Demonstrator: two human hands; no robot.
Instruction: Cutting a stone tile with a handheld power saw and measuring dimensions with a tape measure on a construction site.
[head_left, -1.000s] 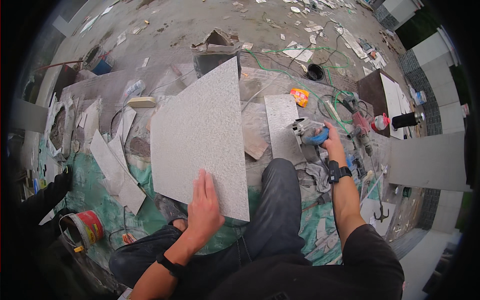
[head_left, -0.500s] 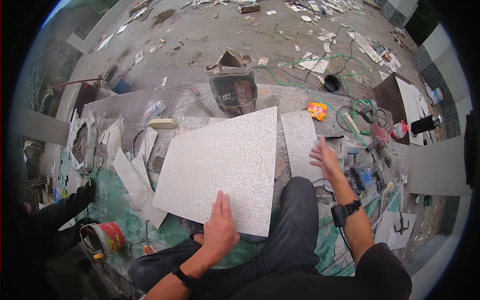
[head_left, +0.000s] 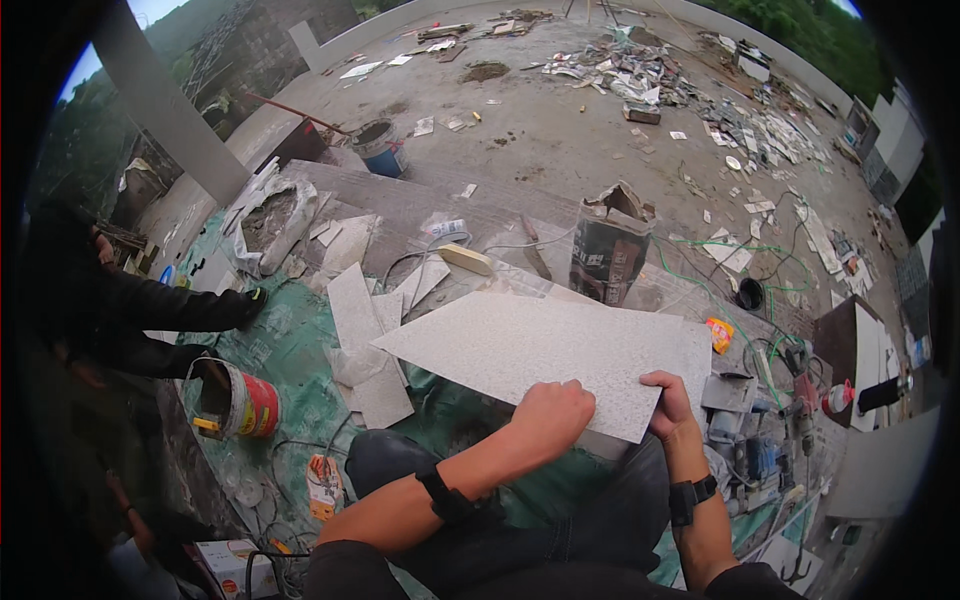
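Note:
A large pale speckled tile [head_left: 530,345], cut to a point at its left end, lies tilted across my knees. My left hand [head_left: 555,412] is closed on its near edge, the fingers curled over the top face. At the tile's near right corner my right hand [head_left: 672,402] grips the edge, its thumb on top and the other fingers partly hidden. Beyond that corner, a second speckled piece [head_left: 697,350] shows partly from under the tile. To the left, several cut tile strips [head_left: 383,375] lie in a loose pile on the green sheet [head_left: 290,345].
An open dark bag [head_left: 612,250] stands beyond the tile. On the left are a red and white bucket [head_left: 258,405] and a person's leg [head_left: 190,312]. Power tools [head_left: 755,455], a drill [head_left: 805,400] and cables lie to the right. Tile scraps [head_left: 770,140] litter the concrete floor.
The tile has turned, its pointed end now to the left. My right hand has come from the side piece to grip its corner; my left has curled onto the edge. The view swung left.

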